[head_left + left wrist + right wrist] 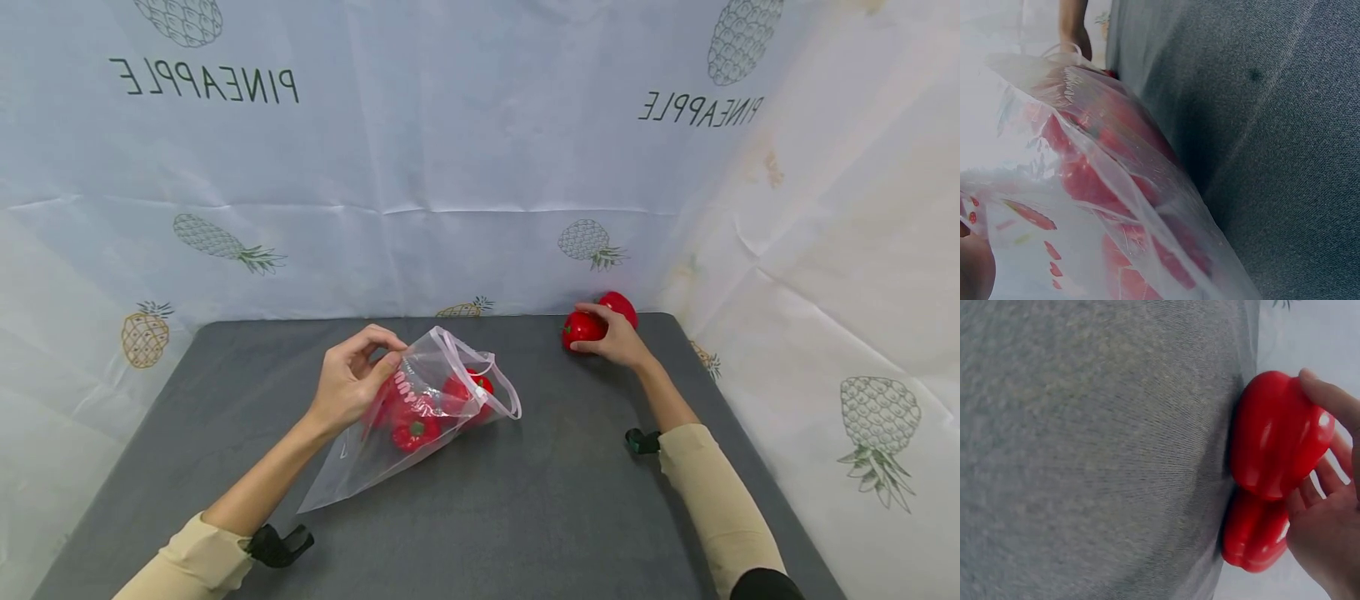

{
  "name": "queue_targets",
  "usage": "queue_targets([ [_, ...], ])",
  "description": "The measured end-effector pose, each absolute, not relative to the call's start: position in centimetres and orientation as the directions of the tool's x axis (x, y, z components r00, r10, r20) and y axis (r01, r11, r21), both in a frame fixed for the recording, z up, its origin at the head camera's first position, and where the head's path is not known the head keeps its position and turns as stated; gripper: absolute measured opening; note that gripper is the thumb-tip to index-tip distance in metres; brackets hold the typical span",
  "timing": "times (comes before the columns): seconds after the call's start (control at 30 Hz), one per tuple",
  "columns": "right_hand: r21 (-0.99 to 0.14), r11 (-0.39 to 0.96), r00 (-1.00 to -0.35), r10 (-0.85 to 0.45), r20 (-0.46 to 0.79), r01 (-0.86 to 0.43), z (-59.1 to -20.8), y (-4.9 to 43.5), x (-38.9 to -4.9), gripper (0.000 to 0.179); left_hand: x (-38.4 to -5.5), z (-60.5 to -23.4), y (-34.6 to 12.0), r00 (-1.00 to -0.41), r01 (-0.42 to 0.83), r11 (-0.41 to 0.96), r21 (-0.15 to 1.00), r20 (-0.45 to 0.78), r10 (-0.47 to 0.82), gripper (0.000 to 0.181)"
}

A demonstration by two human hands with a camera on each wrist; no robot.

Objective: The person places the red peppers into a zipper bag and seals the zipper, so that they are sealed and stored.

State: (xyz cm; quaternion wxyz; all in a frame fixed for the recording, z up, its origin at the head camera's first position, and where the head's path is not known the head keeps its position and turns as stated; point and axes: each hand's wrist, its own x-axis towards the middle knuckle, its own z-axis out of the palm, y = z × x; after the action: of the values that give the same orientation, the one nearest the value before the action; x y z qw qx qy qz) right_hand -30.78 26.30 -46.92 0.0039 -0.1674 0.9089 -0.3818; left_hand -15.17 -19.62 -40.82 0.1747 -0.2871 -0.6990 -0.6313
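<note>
A clear plastic drawstring bag (352, 467) with red bell peppers (416, 432) inside lies left of the middle of the table. My left hand (356, 375) pinches the bag's upper edge between thumb and fingers. The left wrist view shows the thin film (1029, 250) close up, with red shapes behind it. At the table's back right, my right hand (617, 337) holds a red bell pepper (1275, 434) with thumb and fingers around its sides. A second bell pepper (1254, 532) sits right beside the held one, partly covered by the hand in the head view.
The dark grey table (510, 517) meets a white curtain (420, 167) printed with pineapples along its back edge. Another stretch of curtain (825, 275) rises along the right side. The bag's mouth, with its pale pink drawstring (513, 400), points right.
</note>
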Motion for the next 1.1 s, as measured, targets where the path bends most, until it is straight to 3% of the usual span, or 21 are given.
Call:
queue_targets([
  [0.23, -0.720, 0.627, -0.939, -0.329, 0.103, -0.299, -46.9, 26.0, -30.3, 0.078, -15.1, -40.8, -19.7, -0.790, 0.603, 0.057, 0.796, 0.586, 0.179, 0.014],
  [0.63, -0.780, 0.470, -0.887, -0.404, 0.226, -0.413, -43.7, 23.6, -28.7, 0.077, -15.1, -40.7, -19.6, -0.772, 0.626, 0.038, 0.779, 0.612, 0.173, 0.016],
  [1.1, -0.832, 0.187, -0.731, -0.602, 0.323, -0.522, -38.6, 18.9, -22.5, 0.088, -15.1, -40.6, -19.6, -0.789, 0.606, 0.059, 0.794, 0.589, 0.177, 0.015],
])
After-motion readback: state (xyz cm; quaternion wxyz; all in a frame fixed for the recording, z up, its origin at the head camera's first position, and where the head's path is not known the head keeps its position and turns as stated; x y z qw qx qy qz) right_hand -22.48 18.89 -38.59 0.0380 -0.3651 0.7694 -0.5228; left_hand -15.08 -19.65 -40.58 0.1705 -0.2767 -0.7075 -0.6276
